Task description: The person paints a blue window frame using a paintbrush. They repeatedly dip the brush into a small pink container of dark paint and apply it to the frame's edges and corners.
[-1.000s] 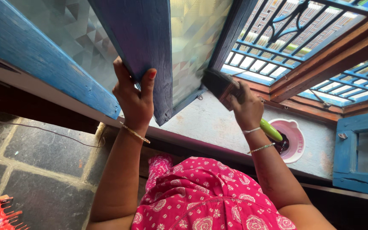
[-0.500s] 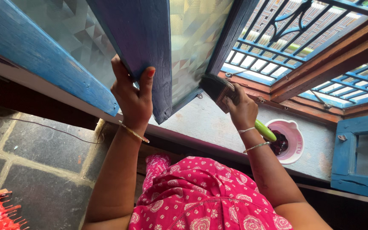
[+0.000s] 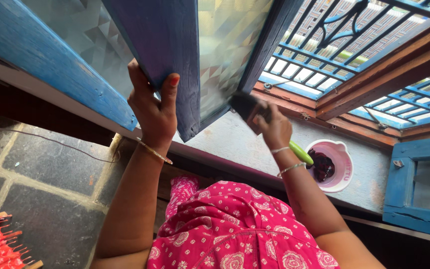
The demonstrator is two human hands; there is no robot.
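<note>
Here, left hand [image 3: 156, 112] gripping shutter edge [image 3: 175, 65], paintbrush [image 3: 255, 112] beside

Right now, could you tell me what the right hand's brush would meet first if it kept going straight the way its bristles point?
The right hand aims the paintbrush up and to the left, so it would most likely meet the lower rail of the blue window shutter first. The bristles look to be at or very near it already; depth is unclear.

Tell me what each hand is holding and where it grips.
The left hand grips the lower edge of the blue window shutter. The right hand holds a paintbrush near its bristle end, the green handle trailing behind.
</note>
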